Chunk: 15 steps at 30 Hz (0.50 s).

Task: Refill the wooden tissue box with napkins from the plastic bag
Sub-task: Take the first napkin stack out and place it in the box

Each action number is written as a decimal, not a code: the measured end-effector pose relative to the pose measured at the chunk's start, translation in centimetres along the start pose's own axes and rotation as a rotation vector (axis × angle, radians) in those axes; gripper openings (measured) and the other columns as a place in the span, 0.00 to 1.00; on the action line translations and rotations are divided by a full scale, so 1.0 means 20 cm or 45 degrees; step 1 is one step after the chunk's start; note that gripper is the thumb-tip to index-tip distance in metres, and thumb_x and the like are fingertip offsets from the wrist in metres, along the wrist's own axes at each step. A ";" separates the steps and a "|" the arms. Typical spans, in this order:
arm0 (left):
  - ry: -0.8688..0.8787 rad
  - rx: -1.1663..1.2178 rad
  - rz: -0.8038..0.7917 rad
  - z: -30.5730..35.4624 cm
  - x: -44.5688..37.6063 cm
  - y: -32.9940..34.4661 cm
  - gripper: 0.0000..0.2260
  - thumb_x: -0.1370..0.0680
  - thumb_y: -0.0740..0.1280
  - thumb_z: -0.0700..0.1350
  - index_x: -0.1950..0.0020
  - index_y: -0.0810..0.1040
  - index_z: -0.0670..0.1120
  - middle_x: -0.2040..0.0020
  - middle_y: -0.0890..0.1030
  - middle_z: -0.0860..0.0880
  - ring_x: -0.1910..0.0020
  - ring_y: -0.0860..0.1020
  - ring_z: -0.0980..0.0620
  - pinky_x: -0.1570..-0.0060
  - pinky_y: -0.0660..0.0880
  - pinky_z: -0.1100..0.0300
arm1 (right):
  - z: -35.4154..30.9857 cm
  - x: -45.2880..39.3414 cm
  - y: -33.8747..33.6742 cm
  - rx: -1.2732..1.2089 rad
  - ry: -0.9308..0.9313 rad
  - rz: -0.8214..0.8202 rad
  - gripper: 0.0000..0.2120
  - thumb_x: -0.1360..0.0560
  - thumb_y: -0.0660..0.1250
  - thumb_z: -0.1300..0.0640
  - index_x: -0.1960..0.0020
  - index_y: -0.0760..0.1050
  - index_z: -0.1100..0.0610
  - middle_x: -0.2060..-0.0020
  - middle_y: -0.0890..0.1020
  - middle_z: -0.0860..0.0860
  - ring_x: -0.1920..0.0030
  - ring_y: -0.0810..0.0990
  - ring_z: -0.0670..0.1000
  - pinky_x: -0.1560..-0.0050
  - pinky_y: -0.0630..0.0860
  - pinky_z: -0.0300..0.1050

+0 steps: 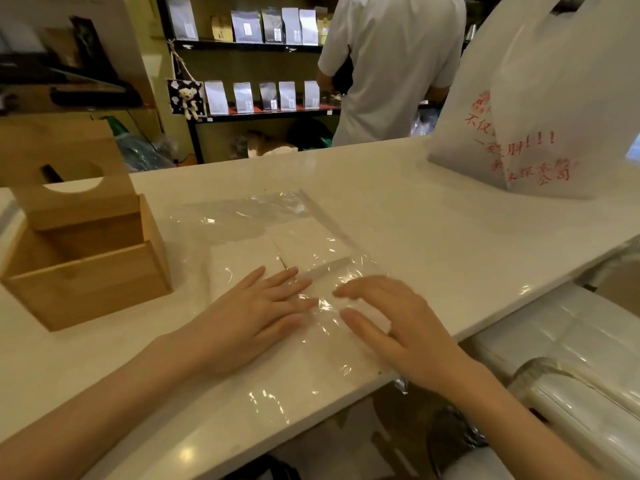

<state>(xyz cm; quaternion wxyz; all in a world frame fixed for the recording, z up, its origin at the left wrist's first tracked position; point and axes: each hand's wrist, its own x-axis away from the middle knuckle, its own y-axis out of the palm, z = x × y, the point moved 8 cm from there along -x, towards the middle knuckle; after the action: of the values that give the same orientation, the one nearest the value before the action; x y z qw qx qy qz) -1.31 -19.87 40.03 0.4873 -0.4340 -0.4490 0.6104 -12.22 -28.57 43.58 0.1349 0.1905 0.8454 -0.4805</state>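
A clear plastic bag [277, 209] lies flat on the white counter [433, 230] with stacks of white napkins [304, 240] inside it. My left hand [256, 313] rests palm down on the near left napkin stack, fingers spread. My right hand [398, 323] hovers over or presses on the crinkled plastic to the right, fingers apart. The wooden tissue box [86, 271] stands at the left of the bag, open on top and looking empty. Its lid [72, 181], with an oval slot, leans up at the back of the box.
A white shopping bag [540, 109] with red print stands at the far right of the counter. Behind the counter a person in a white shirt [391, 64] faces shelves of pouches. Wrapped packs [571, 358] sit below the counter edge at right.
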 end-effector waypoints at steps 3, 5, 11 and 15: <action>0.016 0.090 0.054 -0.03 -0.02 -0.04 0.28 0.27 0.39 0.64 0.32 0.65 0.61 0.28 0.55 0.65 0.28 0.44 0.69 0.31 0.35 0.69 | -0.13 0.04 0.05 -0.129 -0.160 -0.030 0.11 0.24 0.62 0.54 0.51 0.81 0.57 0.55 0.84 0.49 0.52 0.80 0.44 0.51 0.77 0.42; -0.008 0.219 0.094 -0.05 -0.02 -0.08 0.28 0.28 0.40 0.67 0.34 0.66 0.62 0.29 0.58 0.66 0.30 0.46 0.73 0.34 0.36 0.75 | -0.20 0.05 0.11 -0.111 -0.268 -0.077 0.10 0.25 0.62 0.58 0.49 0.80 0.58 0.50 0.84 0.51 0.47 0.79 0.45 0.45 0.75 0.38; -0.087 0.414 0.083 -0.13 -0.01 -0.15 0.20 0.27 0.45 0.65 0.35 0.59 0.69 0.31 0.56 0.72 0.30 0.52 0.72 0.33 0.43 0.77 | -0.20 -0.06 0.36 0.095 -0.228 -0.395 0.26 0.24 0.47 0.51 0.27 0.57 0.56 0.25 0.60 0.51 0.25 0.55 0.49 0.27 0.45 0.36; -0.425 0.494 0.165 -0.38 -0.02 -0.14 0.19 0.28 0.42 0.68 0.36 0.53 0.75 0.39 0.47 0.82 0.29 0.50 0.66 0.33 0.46 0.68 | -0.20 -0.22 0.45 0.525 -0.223 -0.278 0.28 0.23 0.49 0.49 0.28 0.58 0.63 0.27 0.62 0.60 0.26 0.56 0.57 0.25 0.41 0.48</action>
<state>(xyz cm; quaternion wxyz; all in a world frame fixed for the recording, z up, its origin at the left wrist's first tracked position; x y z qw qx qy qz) 6.74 -18.94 41.12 0.4404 -0.2537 -0.3690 0.7782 -4.46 -21.67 40.46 0.1134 0.0792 0.7302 -0.6691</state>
